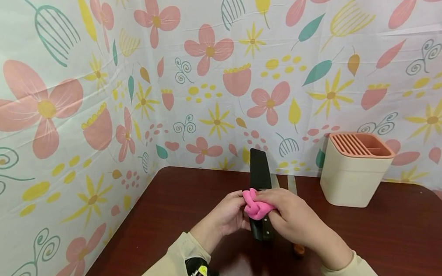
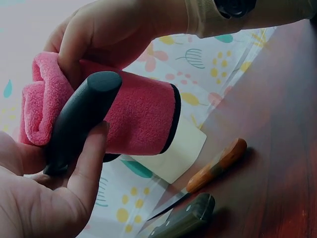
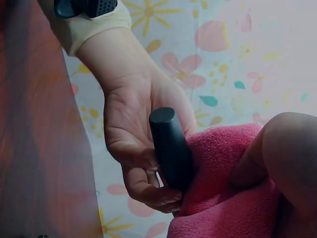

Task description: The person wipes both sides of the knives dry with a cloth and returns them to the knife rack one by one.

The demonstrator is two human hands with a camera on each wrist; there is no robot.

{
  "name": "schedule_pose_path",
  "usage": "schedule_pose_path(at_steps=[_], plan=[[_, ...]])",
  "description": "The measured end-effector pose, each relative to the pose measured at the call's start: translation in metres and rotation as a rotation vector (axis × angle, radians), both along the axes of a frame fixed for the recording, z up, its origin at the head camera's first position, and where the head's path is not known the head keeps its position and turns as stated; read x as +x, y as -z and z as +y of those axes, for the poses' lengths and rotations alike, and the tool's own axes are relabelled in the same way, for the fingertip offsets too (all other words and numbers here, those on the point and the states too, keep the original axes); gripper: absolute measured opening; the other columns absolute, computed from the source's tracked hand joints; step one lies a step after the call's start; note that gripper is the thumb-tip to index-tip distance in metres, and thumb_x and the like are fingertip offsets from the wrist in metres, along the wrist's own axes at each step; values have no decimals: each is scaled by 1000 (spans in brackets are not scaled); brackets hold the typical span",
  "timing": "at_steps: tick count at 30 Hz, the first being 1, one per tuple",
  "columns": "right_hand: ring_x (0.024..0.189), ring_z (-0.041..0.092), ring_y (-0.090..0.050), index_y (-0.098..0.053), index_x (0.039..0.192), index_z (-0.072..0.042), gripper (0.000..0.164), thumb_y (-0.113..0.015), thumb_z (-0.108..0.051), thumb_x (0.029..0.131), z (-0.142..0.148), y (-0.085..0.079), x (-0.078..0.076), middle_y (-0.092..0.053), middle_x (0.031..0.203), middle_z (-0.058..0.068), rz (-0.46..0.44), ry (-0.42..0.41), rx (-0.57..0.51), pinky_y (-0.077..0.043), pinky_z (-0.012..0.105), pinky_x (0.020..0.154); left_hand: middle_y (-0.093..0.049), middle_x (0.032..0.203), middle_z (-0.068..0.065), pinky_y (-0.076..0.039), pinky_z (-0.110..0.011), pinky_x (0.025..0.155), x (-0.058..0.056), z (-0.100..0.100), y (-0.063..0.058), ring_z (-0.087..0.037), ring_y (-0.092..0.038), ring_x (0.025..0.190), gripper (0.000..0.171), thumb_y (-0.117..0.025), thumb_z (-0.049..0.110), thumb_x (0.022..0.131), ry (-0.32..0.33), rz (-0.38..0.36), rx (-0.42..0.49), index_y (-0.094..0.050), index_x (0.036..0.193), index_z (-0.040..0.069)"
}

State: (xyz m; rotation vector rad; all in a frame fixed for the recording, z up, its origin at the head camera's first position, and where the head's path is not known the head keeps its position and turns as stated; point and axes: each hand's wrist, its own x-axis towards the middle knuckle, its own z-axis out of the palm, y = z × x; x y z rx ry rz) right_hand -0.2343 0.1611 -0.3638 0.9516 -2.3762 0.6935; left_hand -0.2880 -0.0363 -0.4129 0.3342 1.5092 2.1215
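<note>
A knife with a dark, broad blade (image 1: 260, 165) and a smooth black handle (image 2: 91, 106) is held up over the table, blade pointing away. My left hand (image 1: 228, 215) holds it by the handle, with thumb and fingers around the grip in both wrist views. A folded pink cloth (image 1: 256, 207) with a dark edge wraps over the knife just beyond the handle. My right hand (image 1: 291, 212) grips that cloth, fingers pressing into its folds in the left wrist view. The part of the blade under the cloth is hidden.
On the brown table (image 1: 183, 205) lie a knife with a dark riveted handle (image 2: 185, 218) and one with a wooden handle (image 2: 218, 166), both close to the hands. A cream knife holder (image 1: 353, 184) with a slotted orange top stands back right. Flower-patterned sheets (image 1: 223, 112) hang behind and left.
</note>
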Motion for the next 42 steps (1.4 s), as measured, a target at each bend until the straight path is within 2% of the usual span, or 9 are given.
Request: schedule_pose_path(at_steps=[3,9,13,18,22,26,31,36,42], plan=[[113,15,-69,-76,121,-23,45,-58,3,88,0,-2,4,-74,122,-8,-16,-23,4,-57,44,95,-73,96,0,-61,-36,60,-1,0,0,-13,-72,77,27,-41,12,106,-2,-13,8,-63,121,14],[115,10,-67,-74,121,-27,49,-58,5,87,1,-5,10,-72,122,-14,-40,-74,21,-57,41,96,-73,97,2,-61,-34,59,-3,-1,-1,-11,-72,74,35,-38,9,105,-8,-37,16,-58,133,12],[116,11,-67,-74,121,-28,49,-60,5,87,2,-8,14,-72,124,-14,-52,-96,33,-57,42,96,-71,90,5,-61,-32,58,-4,-1,-2,-7,-70,70,28,-38,10,106,-15,-60,20,-57,127,12],[116,7,-67,-74,120,-31,54,-59,6,84,1,-11,17,-72,123,-16,-51,-147,48,-57,39,98,-67,83,5,-57,-23,54,-5,-3,-2,-2,-65,63,22,-43,15,107,-61,-82,28,-52,127,11],[115,6,-67,-75,117,-34,58,-59,8,81,0,-11,20,-71,120,-16,-21,-190,51,-56,36,97,-67,89,2,-55,-19,54,-6,-5,-4,-2,-67,64,13,-47,19,108,-56,-82,54,-52,118,13],[115,8,-67,-75,116,-34,60,-58,9,79,-1,-13,22,-71,118,-17,6,-214,46,-54,34,98,-66,97,-2,-60,-23,60,-7,-6,-5,-6,-69,75,12,-46,19,108,-49,-62,66,-55,114,13],[119,12,-67,-74,117,-35,59,-60,8,80,-2,-14,24,-70,117,-20,15,-238,36,-52,32,103,-69,97,-2,-61,-24,68,-9,-7,-3,-12,-68,84,21,-45,19,109,-73,-31,64,-57,122,7],[113,6,-66,-74,115,-35,59,-60,9,80,-4,-14,25,-71,115,-20,13,-296,25,-51,28,99,-68,94,0,-60,-24,72,-11,-9,-1,-10,-67,85,33,-43,21,110,-108,-2,34,-56,135,4],[110,3,-66,-73,113,-37,56,-60,8,82,-5,-13,25,-70,113,-21,-1,-312,41,-52,29,96,-64,93,1,-60,-24,73,-13,-10,2,-9,-67,82,39,-39,22,111,-143,36,-4,-51,142,1]])
